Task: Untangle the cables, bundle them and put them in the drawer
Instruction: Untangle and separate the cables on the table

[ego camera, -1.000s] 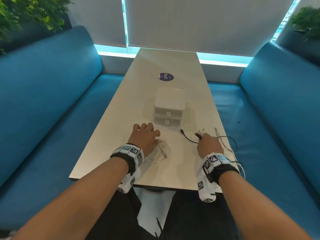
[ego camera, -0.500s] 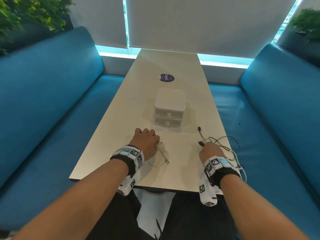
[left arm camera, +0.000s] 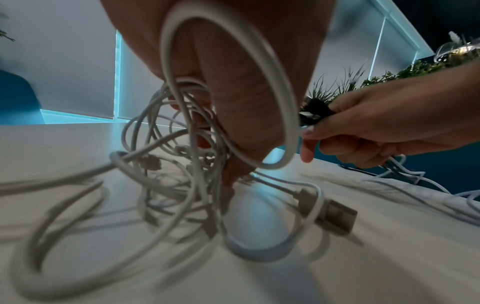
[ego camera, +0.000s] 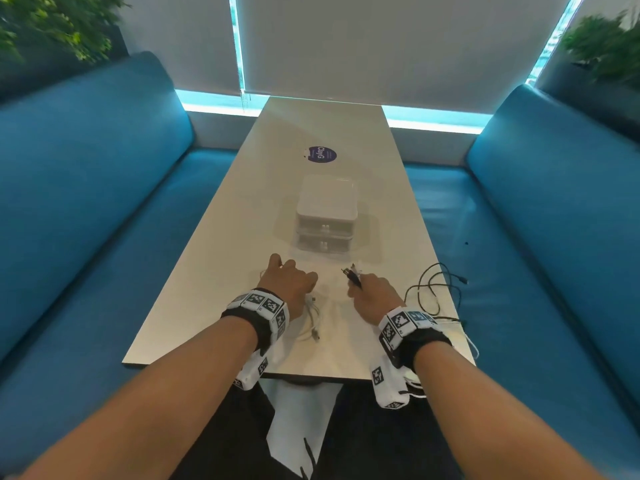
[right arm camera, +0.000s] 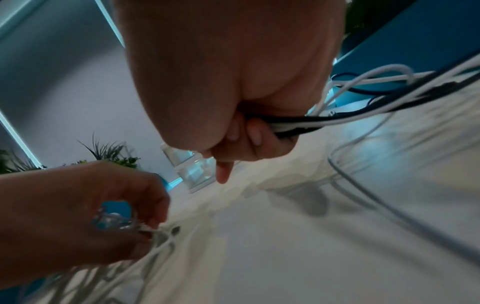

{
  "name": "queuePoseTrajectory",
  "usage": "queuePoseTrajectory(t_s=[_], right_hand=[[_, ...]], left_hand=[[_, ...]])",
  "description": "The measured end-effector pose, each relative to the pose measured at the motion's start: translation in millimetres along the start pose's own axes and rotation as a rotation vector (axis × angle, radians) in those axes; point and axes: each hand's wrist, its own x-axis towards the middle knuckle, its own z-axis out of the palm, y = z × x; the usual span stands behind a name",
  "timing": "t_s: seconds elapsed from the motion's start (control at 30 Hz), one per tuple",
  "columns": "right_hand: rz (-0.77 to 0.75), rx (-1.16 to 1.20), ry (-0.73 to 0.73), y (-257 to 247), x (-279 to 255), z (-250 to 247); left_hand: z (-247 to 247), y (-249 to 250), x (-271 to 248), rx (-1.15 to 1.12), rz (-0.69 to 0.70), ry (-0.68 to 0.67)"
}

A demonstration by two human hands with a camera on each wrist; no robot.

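My left hand grips a loose coil of white cables just above the table; more loops and a USB plug lie under it. My right hand is curled round a bunch of black and white cables, their plug ends sticking out forward. The rest of the black cable loops on the table to the right of that hand. A white two-drawer box stands beyond both hands, both drawers closed.
The long pale table runs away from me between two blue benches. A round purple sticker lies behind the drawer box. White cable strands hang over the table's right edge near my right wrist.
My right hand has swung left toward the table's middle, lifting the plug ends with it. My left hand has gathered the white cables and moved slightly forward.
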Motion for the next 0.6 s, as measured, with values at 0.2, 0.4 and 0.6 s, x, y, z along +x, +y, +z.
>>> queuePoseTrajectory(t_s=[0.2, 0.4, 0.6], right_hand=[[-0.036, 0.078, -0.041, -11.9, 0.2, 11.3], [-0.13, 0.148, -0.016, -14.4, -2.6, 12.7], [-0.143, 0.226, 0.031, -20.8, -1.8, 11.9]], left_hand=[[3.3, 2.5, 0.9, 0.017, -0.035, 0.038], [4.2, 3.1, 0.3, -0.147, -0.05, 0.157], [1.4, 6.0, -1.9, -0.195, -0.003, 0.198]])
